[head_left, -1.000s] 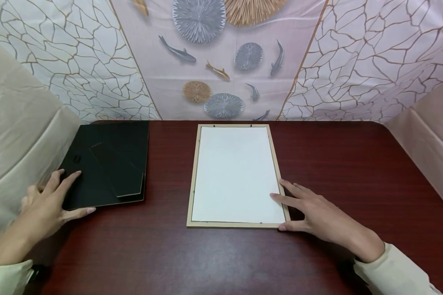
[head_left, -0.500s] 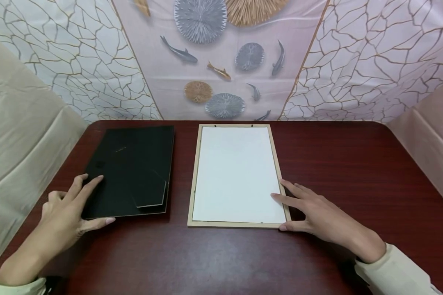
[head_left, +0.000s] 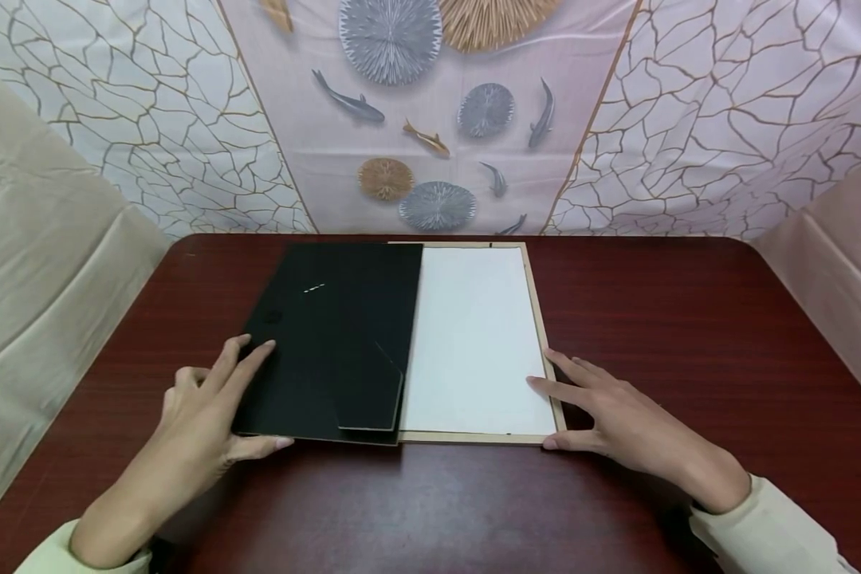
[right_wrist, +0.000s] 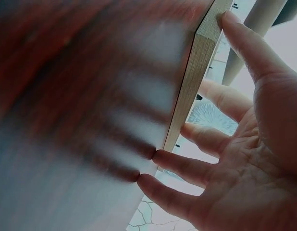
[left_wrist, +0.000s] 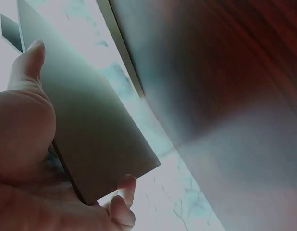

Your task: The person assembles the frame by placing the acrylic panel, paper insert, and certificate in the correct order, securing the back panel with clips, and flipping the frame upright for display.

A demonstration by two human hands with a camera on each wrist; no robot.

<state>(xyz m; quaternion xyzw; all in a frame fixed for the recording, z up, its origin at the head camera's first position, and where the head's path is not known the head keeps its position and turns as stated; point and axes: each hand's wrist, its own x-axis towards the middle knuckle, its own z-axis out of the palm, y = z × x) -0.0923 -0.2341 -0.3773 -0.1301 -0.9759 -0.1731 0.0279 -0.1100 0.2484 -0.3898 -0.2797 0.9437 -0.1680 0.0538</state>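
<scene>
A picture frame (head_left: pixel 537 319) with a light wooden border lies face down on the table, white backing paper (head_left: pixel 481 343) showing inside. My left hand (head_left: pixel 194 426) grips a black frame backing board (head_left: pixel 308 343) by its near-left part, thumb along the near edge. The board's folded easel leg (head_left: pixel 369 391) faces up. In the head view the board covers the frame's left part; in the left wrist view its plain underside (left_wrist: pixel 91 115) is tilted toward the camera. My right hand (head_left: pixel 624 418) rests at the frame's near-right corner, fingers spread along the side.
A dark red-brown wooden table (head_left: pixel 689 335) surrounds the frame. Behind it hangs a patterned cloth (head_left: pixel 430 119) with fish and round motifs. Pale padded panels (head_left: pixel 43 263) close in the left and right sides.
My left hand has carried the black backing board rightward from the table's left side until it overlaps the frame. My right hand and the frame have stayed in place.
</scene>
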